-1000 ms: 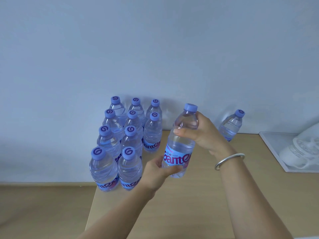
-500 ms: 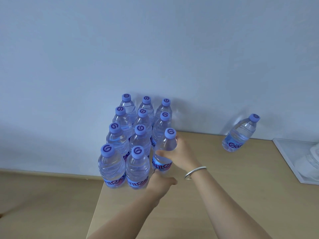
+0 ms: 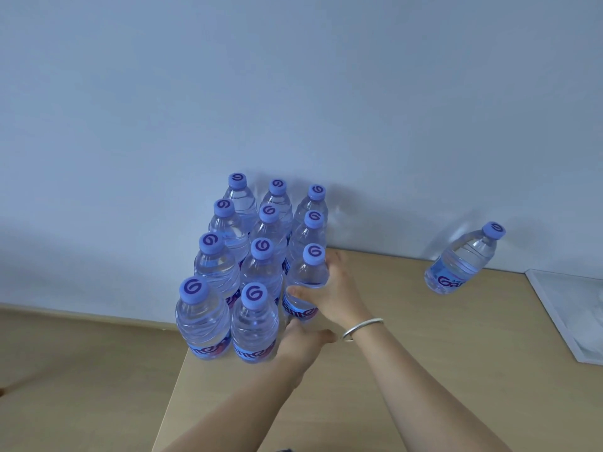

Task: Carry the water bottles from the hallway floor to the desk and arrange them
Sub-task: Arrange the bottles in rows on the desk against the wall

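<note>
Right hand (image 3: 339,296) grips ribbed clear plastic bottle (image 3: 306,283).

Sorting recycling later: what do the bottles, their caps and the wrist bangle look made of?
Bottles: clear thin plastic, glossy; ribbed walls and water show through. Caps: opaque matte purple plastic, probably, with a printed swirl. Bangle: likely polished silver-toned metal, given its bright shine.

Bare desk (image 3: 408,337) between bottle cluster (image 3: 257,256) and lone bottle (image 3: 463,259)
</note>
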Demonstrator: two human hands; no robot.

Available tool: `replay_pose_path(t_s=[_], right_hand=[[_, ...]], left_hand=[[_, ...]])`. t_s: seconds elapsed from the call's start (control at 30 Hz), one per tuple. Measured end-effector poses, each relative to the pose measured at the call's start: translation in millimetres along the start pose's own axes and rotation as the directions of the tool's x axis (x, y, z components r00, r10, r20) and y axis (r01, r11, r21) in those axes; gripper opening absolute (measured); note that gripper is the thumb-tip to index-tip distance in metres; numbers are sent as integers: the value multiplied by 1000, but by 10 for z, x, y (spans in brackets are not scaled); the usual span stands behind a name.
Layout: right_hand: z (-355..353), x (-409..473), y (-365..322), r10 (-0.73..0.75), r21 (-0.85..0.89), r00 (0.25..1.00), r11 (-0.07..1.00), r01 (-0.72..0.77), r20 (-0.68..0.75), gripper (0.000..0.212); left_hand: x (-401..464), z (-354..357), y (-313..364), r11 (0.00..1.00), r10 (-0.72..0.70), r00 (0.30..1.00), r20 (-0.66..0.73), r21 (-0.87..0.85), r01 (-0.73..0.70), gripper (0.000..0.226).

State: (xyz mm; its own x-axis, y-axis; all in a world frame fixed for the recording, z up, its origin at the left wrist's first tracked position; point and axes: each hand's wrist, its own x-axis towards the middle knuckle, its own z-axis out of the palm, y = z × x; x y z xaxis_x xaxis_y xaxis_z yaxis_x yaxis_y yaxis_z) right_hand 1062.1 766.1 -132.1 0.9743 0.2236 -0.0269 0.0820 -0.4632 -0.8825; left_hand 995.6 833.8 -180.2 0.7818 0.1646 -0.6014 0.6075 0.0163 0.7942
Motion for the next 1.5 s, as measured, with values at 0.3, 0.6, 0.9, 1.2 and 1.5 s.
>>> replay_pose_path(t_s=[0.3, 0.6, 0.9, 1.2, 1.5], right_hand=[[73, 12, 78, -20, 19, 999, 1000, 21, -38, 64], [-320, -113, 212, -75, 22, 992, 997, 77, -98, 73], [-1630, 93, 699, 30, -37, 674, 996, -84, -738, 41], [-2033, 471, 1205, 300, 112, 671, 944, -309, -678, 96], [-2078, 587, 1326, 284, 104, 644, 947, -303, -711, 65]], left_hand=[[9, 7, -37, 999, 6, 1000, -21, 37, -5, 64], [-48, 350, 50, 994, -54, 995, 79, 99, 46, 55], [41, 1001, 295, 952, -52, 971, 232, 306, -23, 70], [256, 1381, 589, 954, -58, 973, 223, 299, -11, 79], [368, 1448, 612, 955, -79, 978, 191, 297, 19, 73]])
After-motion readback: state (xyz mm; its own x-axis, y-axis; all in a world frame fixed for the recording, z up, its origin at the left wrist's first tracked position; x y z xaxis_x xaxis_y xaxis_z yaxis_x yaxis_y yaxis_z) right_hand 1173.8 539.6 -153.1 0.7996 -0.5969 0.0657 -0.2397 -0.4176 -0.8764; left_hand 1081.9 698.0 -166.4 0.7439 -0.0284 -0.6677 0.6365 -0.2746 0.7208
